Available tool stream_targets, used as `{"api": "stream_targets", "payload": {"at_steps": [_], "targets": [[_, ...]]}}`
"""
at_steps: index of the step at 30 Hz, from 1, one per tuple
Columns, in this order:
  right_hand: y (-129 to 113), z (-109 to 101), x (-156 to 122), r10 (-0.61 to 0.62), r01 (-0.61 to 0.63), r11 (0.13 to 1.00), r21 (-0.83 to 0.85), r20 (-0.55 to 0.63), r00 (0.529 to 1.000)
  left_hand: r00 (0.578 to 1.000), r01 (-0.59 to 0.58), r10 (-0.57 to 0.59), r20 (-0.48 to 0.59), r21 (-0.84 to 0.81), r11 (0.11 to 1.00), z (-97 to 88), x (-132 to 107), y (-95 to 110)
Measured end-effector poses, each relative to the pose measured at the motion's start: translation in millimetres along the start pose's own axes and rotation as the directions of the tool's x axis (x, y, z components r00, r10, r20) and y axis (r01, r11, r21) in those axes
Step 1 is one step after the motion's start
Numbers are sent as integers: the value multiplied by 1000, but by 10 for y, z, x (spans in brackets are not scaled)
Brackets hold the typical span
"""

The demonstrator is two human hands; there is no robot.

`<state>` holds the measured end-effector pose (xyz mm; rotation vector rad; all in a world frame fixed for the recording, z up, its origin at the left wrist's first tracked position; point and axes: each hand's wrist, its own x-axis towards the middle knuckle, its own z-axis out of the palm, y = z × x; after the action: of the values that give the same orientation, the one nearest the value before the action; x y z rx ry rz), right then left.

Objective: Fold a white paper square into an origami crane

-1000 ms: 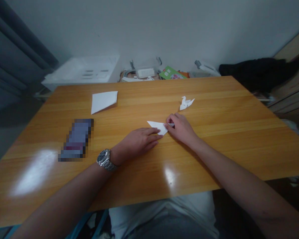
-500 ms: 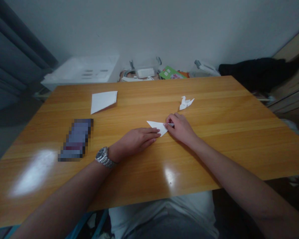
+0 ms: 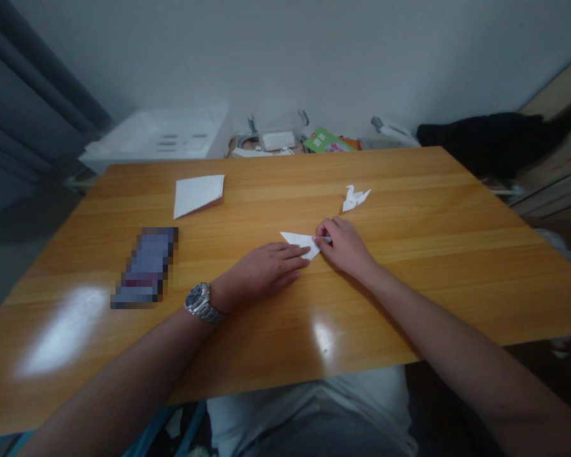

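A small folded piece of white paper (image 3: 295,239) lies on the wooden table, with a pointed end to the left. My left hand (image 3: 271,270) rests on its near edge, fingers stretched out and fingertips touching the paper. At the paper's right end, my right hand (image 3: 345,244) pinches it between thumb and curled fingers, hiding part of that end. Just beyond the right hand stands a white origami bird (image 3: 356,198) with a raised neck and a pointed tail.
A larger folded white sheet (image 3: 198,195) lies at the back left of the table (image 3: 247,355). A pixelated phone-like object (image 3: 146,266) is left of my left hand. Behind the table are a white bin (image 3: 171,136) and a green booklet (image 3: 327,141).
My left hand has slid slightly to the right along the paper's near edge. The right hand keeps its pinch and has barely moved.
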<state>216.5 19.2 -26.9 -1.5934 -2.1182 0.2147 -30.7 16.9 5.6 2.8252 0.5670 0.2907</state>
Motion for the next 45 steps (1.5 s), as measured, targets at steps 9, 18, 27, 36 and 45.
{"api": "stream_targets", "payload": {"at_steps": [9, 18, 27, 36, 45], "targets": [[11, 11, 5, -27, 28, 1000, 14, -27, 999, 999, 34, -34, -10, 29, 999, 49, -23, 3], [-7, -168, -31, -153, 164, 978, 128, -91, 984, 991, 129, -126, -34, 134, 983, 67, -37, -26], [23, -338, -102, -377, 365, 926, 92, 234, 896, 987, 158, -151, -54, 152, 976, 94, -60, -81], [81, -329, -91, -439, 461, 887, 3, 311, 843, 989, 150, -149, -20, 132, 980, 67, -68, -84], [40, -367, -107, -367, 449, 881, -149, 382, 848, 988, 153, -152, -18, 91, 984, 60, -65, -91]]}}
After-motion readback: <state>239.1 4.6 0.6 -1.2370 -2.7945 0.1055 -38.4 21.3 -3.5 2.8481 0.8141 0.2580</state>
